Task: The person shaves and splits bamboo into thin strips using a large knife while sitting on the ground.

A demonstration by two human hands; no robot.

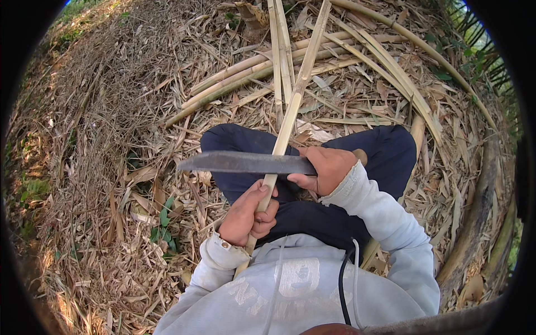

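My left hand [249, 216] is closed around a long pale bamboo strip [286, 127], which runs from beside my waist up and away between my knees. In my right hand [329, 169] is a machete [240, 162] with a broad dark blade, the fingers wrapped near the base of the blade. A bit of its wooden handle [362, 157] shows behind the right hand. The blade lies across the strip just beyond my left hand, its tip pointing left. Whether the edge bites into the strip I cannot tell.
Split bamboo strips [277, 56] and several bamboo poles [245, 75] lie on the ground ahead. More strips [399, 75] are at the far right, near a thick log [474, 206]. Dry leaves and shavings [111, 167] cover the ground. A stump [252, 21] stands at the back.
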